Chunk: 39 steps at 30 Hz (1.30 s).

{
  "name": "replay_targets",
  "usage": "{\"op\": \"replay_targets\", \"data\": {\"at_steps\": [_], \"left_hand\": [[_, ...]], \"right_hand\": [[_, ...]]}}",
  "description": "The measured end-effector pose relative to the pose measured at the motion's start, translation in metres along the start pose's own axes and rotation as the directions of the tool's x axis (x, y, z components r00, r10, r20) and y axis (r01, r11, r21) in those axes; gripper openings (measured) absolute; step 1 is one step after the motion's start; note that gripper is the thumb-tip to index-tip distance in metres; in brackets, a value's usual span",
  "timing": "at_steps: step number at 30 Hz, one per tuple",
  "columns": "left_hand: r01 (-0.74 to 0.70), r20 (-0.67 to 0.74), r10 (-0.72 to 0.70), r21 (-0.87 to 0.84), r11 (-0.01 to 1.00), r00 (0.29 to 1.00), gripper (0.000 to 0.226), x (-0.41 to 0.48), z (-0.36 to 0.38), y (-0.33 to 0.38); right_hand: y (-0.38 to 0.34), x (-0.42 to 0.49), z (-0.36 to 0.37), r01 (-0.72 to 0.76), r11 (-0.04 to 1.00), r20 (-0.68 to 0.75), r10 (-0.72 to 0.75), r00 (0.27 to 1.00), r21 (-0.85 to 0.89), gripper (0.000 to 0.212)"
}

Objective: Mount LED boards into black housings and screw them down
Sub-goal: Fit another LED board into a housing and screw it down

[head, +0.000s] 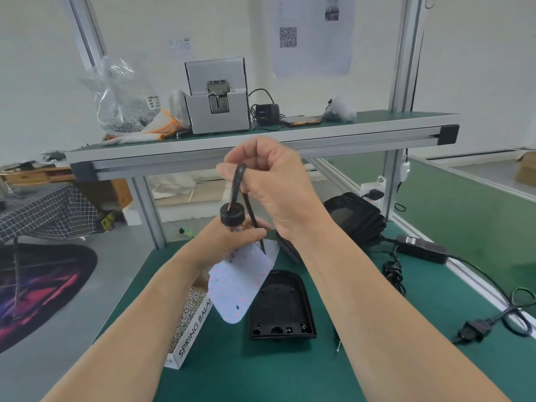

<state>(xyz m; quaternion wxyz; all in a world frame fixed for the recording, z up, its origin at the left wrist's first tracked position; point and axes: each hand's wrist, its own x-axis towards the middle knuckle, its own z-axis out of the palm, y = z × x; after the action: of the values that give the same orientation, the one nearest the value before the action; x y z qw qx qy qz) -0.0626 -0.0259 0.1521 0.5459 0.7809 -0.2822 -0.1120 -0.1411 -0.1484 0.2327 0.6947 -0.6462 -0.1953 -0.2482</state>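
Left hand (229, 242) grips the LED board (240, 285) by its top edge (tilted, held aloft); right hand (275, 184) pinches its looped black cable (236, 181). The black housing (280, 306) lies just beside on the green mat (261, 372), open mat toward the near edge.

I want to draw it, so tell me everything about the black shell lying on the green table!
The black housing looks like matte plastic: a shallow tray, rounded at the far end, straight at the near end. It lies flat on the green mat, hollow side up and empty, showing small screw holes and a half-round notch near you. Nothing seems to touch it; the white LED board hangs by its left edge.
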Motion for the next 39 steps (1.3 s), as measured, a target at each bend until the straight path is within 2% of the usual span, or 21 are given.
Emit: {"op": "replay_targets", "data": {"at_steps": [3,5,7,9,11,13,15,17,19,22,25,28,31,35,39], "left_hand": [[-0.041,-0.164,0.03,-0.066,0.997,0.986,0.029,-0.005,0.0,0.015],[-0.131,-0.295,0.093,-0.114,0.985,0.951,0.027,-0.006,-0.008,0.024],[-0.217,-0.375,0.108,-0.262,0.94,0.921,0.023,-0.008,-0.022,0.032],[-0.273,-0.382,0.109,-0.409,0.87,0.918,0.016,-0.008,-0.033,0.038],[-0.313,-0.382,0.126,-0.48,0.82,0.915,0.028,-0.008,-0.037,0.042],[-0.32,-0.395,0.097,-0.55,0.771,0.914,0.034,-0.007,-0.037,0.043],[-0.311,-0.407,0.031,-0.643,0.7,0.913,0.038,-0.005,-0.035,0.04],[-0.282,-0.402,-0.039,-0.704,0.652,0.915,0.041,-0.001,-0.033,0.033],[-0.168,-0.346,-0.142,-0.724,0.669,0.928,0.032,0.001,-0.031,0.023],[0.195,-0.211,-0.384,-0.592,0.782,0.899,0.024,0.006,-0.024,-0.002],[0.505,-0.15,-0.547,-0.244,0.828,0.824,0.025,0.012,-0.006,-0.04],[0.607,-0.182,-0.587,0.083,0.791,0.789,0.023,0.021,0.013,-0.074],[0.632,-0.186,-0.611,0.364,0.684,0.769,0.028,0.026,0.03,-0.092],[0.661,-0.16,-0.655,0.369,0.654,0.738,0.028,0.025,0.045,-0.103],[0.674,-0.133,-0.66,0.158,0.722,0.739,0.025,0.02,0.049,-0.108]], "right_hand": [[0.009,-0.001,-0.013,0.043,0.998,0.008,-0.043,0.999,0.048,0.029],[0.029,-0.004,-0.033,0.003,0.995,-0.031,-0.006,0.999,-0.096,0.046],[0.06,-0.013,-0.054,-0.174,0.951,-0.108,0.151,0.983,-0.257,0.057],[0.096,-0.029,-0.071,-0.369,0.827,-0.09,0.367,0.926,-0.425,0.059],[0.129,-0.047,-0.078,-0.468,0.7,-0.01,0.55,0.835,-0.539,0.054],[0.148,-0.062,-0.078,-0.522,0.642,0.018,0.64,0.768,-0.562,0.055],[0.159,-0.072,-0.077,-0.502,0.638,0.023,0.631,0.775,-0.583,0.045],[0.164,-0.076,-0.077,-0.451,0.628,0.003,0.586,0.81,-0.634,0.021],[0.163,-0.076,-0.08,-0.438,0.631,-0.057,0.53,0.846,-0.64,0.028],[0.153,-0.072,-0.09,-0.455,0.682,-0.123,0.477,0.87,-0.573,0.024],[0.149,-0.072,-0.096,-0.425,0.684,-0.137,0.434,0.89,-0.594,0.016],[0.149,-0.082,-0.097,-0.377,0.638,-0.04,0.476,0.878,-0.671,0.014],[0.15,-0.095,-0.092,-0.323,0.613,0.04,0.501,0.864,-0.721,0.021],[0.151,-0.104,-0.085,-0.328,0.652,0.049,0.489,0.871,-0.683,0.026],[0.152,-0.111,-0.079,-0.294,0.641,0.085,0.492,0.866,-0.709,0.026]]}}
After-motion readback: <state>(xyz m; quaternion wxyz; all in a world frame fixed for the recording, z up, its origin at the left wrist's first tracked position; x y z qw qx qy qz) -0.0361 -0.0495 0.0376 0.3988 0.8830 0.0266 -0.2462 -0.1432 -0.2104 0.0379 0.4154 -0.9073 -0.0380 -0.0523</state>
